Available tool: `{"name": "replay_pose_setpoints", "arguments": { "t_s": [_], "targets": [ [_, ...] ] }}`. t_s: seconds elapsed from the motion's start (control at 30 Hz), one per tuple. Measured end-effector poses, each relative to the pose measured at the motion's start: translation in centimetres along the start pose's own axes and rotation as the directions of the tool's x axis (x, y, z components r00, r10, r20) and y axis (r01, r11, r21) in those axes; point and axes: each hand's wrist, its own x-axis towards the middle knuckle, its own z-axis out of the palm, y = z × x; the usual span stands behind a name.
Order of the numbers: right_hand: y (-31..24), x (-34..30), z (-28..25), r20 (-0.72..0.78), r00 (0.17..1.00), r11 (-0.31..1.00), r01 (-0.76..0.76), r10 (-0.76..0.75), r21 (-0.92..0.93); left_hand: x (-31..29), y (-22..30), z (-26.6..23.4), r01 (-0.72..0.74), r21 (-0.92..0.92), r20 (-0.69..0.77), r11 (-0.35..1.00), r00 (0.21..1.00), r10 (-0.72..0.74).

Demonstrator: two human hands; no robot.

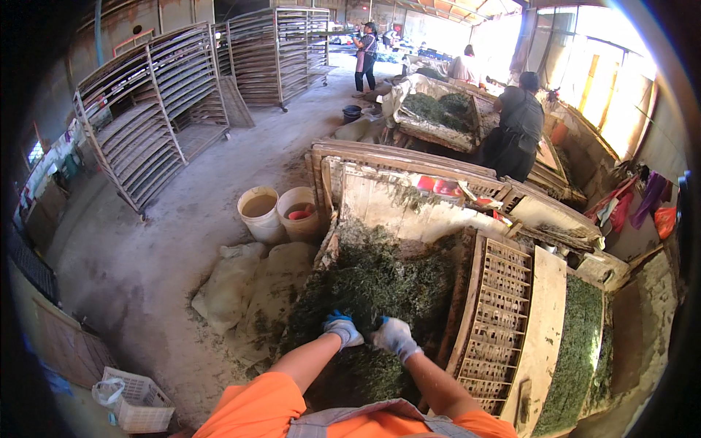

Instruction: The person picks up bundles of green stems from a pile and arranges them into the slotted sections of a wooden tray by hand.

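A heap of dark green, stringy plant matter (380,281) fills the wooden bin in front of me. My left hand (344,329), in a white glove with blue fingers, is in the heap with its fingers curled into the greens. Close beside it, a small gap away, my right hand (395,337) wears a similar glove; its fingers are bent down and closed on the greens. The fingertips of both hands are partly hidden. Right of the heap lies a slatted wooden frame (498,314), with a plain board (544,328) along its side.
Beyond the board lies a flat green layer (573,350). Two buckets, one with brownish liquid (259,206) and one holding something red (298,212), stand past pale sacks (234,288). A white crate (142,401) sits lower left. Tray racks (157,109) and co-workers (520,120) are farther off.
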Motion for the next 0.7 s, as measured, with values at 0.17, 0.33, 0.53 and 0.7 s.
{"name": "replay_pose_setpoints", "arguments": {
  "t_s": [0.17, 0.33, 0.53, 0.7],
  "targets": [
    [-0.9, -4.1, 1.4, -0.143, 0.989, 0.963, 0.008, 0.032, 0.271, 1.0, -1.0, 1.0, -0.016, 0.073, 0.000, 0.997, 1.000, 0.016],
    [-0.3, -5.7, 1.3, -0.476, 0.879, 0.756, 0.290, 0.033, 0.587, 3.3, -1.1, 2.2, -0.070, 0.201, 0.019, 0.977, 0.998, 0.068],
    [0.3, -1.0, 3.2, -0.386, 0.912, 0.990, -0.117, 0.138, 0.076, 4.0, -0.6, 2.5, -0.104, 0.255, 0.036, 0.961, 0.995, 0.098],
    [1.9, 5.2, -0.3, -0.106, 0.915, 0.894, -0.348, 0.390, 0.283, 2.5, -0.7, 1.7, -0.059, 0.156, 0.032, 0.986, 0.998, 0.054]
  ]
}}
